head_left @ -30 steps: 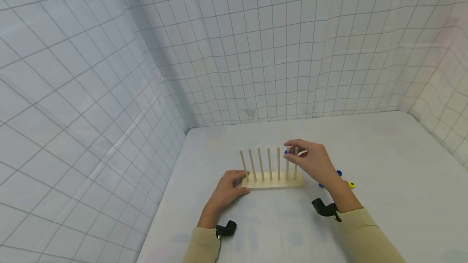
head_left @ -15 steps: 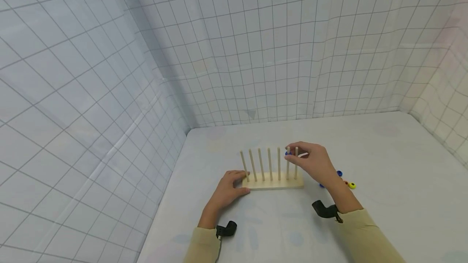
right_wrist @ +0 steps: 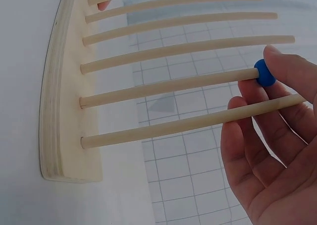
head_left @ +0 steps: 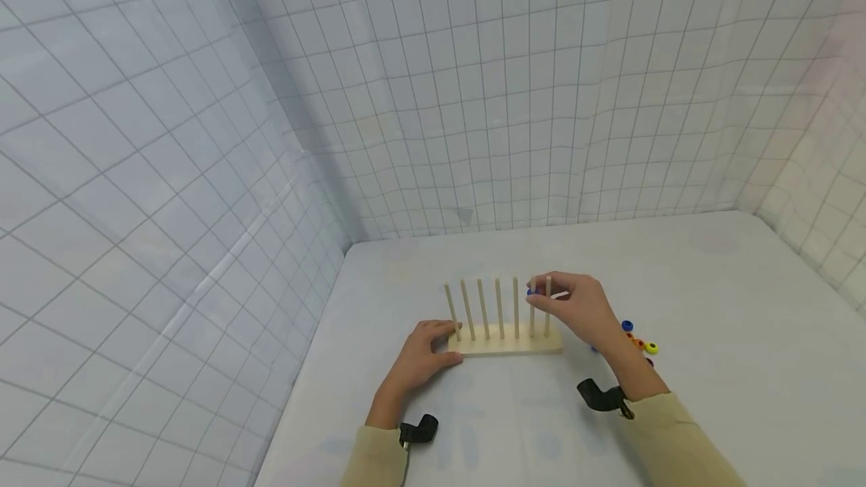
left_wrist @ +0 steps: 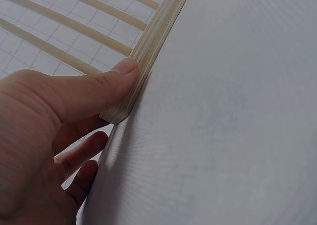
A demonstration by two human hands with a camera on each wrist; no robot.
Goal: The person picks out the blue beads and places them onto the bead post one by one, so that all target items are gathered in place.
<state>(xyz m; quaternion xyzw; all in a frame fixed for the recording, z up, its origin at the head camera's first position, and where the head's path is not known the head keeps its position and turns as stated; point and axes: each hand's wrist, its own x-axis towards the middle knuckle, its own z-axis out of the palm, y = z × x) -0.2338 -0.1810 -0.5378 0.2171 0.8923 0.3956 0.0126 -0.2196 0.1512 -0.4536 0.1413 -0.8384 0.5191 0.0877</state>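
A pale wooden board (head_left: pixel 504 348) stands on the white surface, with a row of several upright pegs. My left hand (head_left: pixel 418 358) grips its left end, the thumb along the front edge, as the left wrist view shows. My right hand (head_left: pixel 583 312) is up at the right-hand pegs. Between thumb and finger it pinches a blue bead (right_wrist: pixel 265 73), which is threaded on the upper part of the second peg (right_wrist: pixel 168 88) from the right. The rightmost peg (right_wrist: pixel 193 122) passes across the fingers of that hand. The other pegs carry no beads.
Several small loose beads lie right of the board by my right forearm: a blue bead (head_left: pixel 627 325), a yellow bead (head_left: pixel 652 348), orange and dark ones; the forearm partly covers the group. White grid-patterned sheeting (head_left: pixel 473 96) rises at the back and both sides.
My right hand has come down a little, bringing the blue bead slightly lower on its peg. The left hand keeps its grip on the board. The head view has tilted slightly.
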